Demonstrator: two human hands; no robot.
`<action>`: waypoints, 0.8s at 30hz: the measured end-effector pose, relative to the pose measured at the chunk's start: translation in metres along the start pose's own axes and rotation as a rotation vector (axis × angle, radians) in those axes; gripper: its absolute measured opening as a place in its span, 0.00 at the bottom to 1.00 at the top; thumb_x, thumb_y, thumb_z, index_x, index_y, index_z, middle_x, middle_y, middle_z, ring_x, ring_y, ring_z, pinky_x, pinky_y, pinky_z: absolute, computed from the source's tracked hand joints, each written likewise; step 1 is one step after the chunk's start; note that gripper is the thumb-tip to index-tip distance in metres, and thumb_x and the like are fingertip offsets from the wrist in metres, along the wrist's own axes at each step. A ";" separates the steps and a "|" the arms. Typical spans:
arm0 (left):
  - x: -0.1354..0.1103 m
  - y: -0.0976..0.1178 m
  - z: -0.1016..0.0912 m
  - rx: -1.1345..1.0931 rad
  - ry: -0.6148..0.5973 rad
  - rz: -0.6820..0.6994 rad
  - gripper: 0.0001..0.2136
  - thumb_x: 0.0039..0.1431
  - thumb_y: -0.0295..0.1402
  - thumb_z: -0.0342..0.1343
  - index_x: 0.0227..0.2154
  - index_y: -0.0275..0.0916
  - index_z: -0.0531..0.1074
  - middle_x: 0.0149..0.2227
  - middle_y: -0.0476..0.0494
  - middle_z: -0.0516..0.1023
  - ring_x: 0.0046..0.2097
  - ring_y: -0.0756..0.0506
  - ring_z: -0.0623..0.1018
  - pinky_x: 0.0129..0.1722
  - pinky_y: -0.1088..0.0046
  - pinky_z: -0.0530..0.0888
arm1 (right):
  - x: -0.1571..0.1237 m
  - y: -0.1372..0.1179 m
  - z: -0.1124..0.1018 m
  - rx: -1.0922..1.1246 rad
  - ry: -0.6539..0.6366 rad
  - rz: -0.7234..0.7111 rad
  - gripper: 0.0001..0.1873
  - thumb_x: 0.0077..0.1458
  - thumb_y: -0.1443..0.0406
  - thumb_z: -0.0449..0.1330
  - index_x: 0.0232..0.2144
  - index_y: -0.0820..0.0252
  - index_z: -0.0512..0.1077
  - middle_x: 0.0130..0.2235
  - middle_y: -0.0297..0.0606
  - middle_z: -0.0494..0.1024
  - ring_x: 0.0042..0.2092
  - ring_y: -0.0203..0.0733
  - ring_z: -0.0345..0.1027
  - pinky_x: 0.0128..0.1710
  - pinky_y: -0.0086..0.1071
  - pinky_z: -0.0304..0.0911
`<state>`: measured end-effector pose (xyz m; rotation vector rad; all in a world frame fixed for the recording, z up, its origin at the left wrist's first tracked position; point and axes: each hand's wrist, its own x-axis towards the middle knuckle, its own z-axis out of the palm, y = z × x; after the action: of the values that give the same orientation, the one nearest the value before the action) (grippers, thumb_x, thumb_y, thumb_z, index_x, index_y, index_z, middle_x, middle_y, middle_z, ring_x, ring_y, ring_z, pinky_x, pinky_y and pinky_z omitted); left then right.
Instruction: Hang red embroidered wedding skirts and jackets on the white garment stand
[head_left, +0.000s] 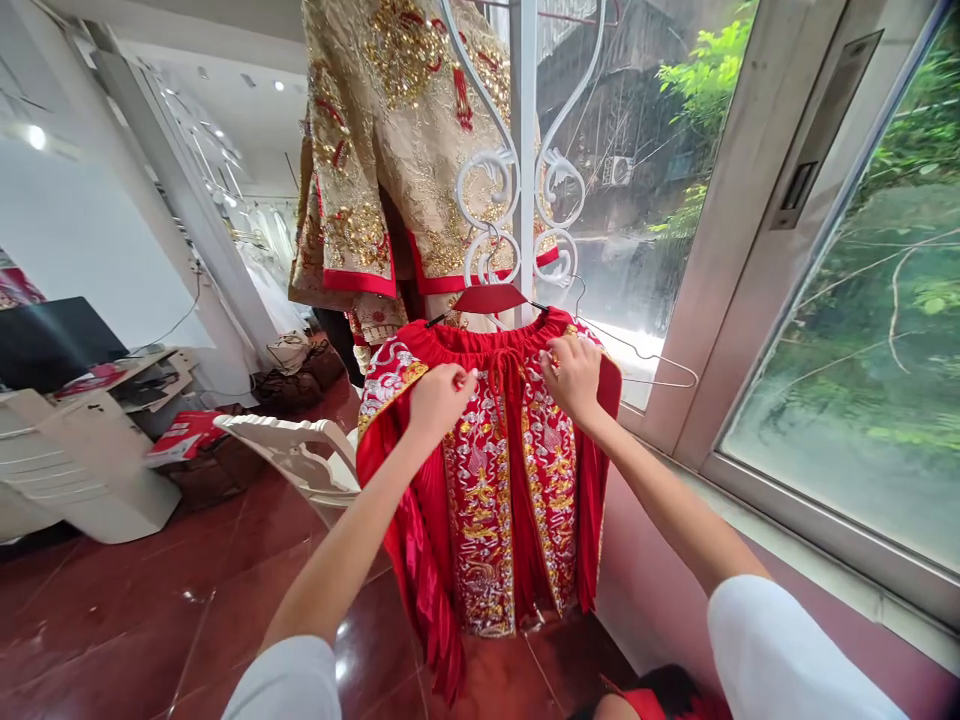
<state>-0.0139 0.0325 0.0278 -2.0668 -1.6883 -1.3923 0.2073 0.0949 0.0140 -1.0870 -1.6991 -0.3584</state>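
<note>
A red embroidered skirt point(480, 510) hangs in front of me, with gold and silver patterns on its panels and a gathered waistband tied with a red cord. A hanger point(491, 298) with a red middle piece holds it by the waist. My left hand point(441, 405) is closed, its fingers pinched at the skirt just below the waistband, left of the tie. On the other side of the tie, my right hand point(574, 375) is curled with its fingertips on the cloth near the upper right panel.
Behind the skirt stands a white scrolled metal rack point(526, 150) beside a gold beaded jacket point(435, 130). A wire hanger point(652, 370) sticks out at the right, near the window frame point(720, 250). A white chair point(300, 450) and a cluttered desk point(135, 390) are at left.
</note>
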 end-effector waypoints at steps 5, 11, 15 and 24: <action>0.000 0.020 0.050 0.013 -0.095 -0.131 0.11 0.55 0.42 0.53 0.31 0.40 0.72 0.30 0.37 0.76 0.33 0.40 0.75 0.33 0.66 0.65 | -0.018 -0.002 0.027 0.117 -0.356 0.070 0.16 0.54 0.55 0.55 0.22 0.59 0.66 0.27 0.41 0.73 0.34 0.46 0.64 0.38 0.38 0.58; 0.000 0.018 0.033 -0.159 -0.085 -0.157 0.08 0.54 0.33 0.52 0.21 0.40 0.70 0.21 0.41 0.72 0.27 0.42 0.72 0.32 0.66 0.64 | -0.009 0.026 0.006 0.642 -0.389 0.380 0.10 0.48 0.59 0.57 0.23 0.60 0.69 0.26 0.37 0.73 0.30 0.40 0.66 0.33 0.34 0.61; 0.000 0.006 0.008 -0.335 -0.053 -0.152 0.06 0.50 0.36 0.55 0.23 0.40 0.71 0.23 0.44 0.73 0.28 0.44 0.72 0.33 0.67 0.67 | 0.001 0.044 -0.018 1.058 -0.352 0.527 0.12 0.52 0.59 0.51 0.26 0.60 0.69 0.35 0.44 0.76 0.38 0.43 0.70 0.38 0.37 0.66; 0.027 0.046 0.029 -1.158 -0.032 -0.252 0.12 0.59 0.42 0.47 0.28 0.39 0.64 0.38 0.44 0.75 0.46 0.48 0.74 0.46 0.69 0.68 | 0.039 0.005 0.006 1.045 -0.173 0.335 0.26 0.62 0.52 0.35 0.43 0.58 0.67 0.28 0.39 0.69 0.32 0.38 0.64 0.34 0.34 0.62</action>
<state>0.0386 0.0526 0.0503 -2.3149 -1.2520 -2.9140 0.2061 0.1210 0.0443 -0.5770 -1.4801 0.7882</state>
